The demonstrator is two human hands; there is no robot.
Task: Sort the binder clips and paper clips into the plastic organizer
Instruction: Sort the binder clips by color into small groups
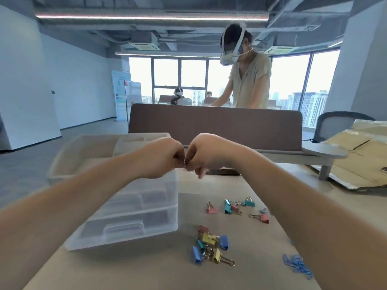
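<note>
My left hand and my right hand meet fist to fist above the table, both pinching small silvery paper clips between the fingertips. Below my left hand stands the clear plastic organizer with two closed drawers and an open top tray. Coloured binder clips lie loose on the table: a far group of pink and teal ones, and a nearer heap of blue, yellow and pink ones. Under my right forearm lies a pile of blue paper clips.
A brown desk divider runs across the back of the table, with a person in a headset standing behind it. Flattened cardboard and a grey shelf sit at the right. A dark flat object lies below my right hand.
</note>
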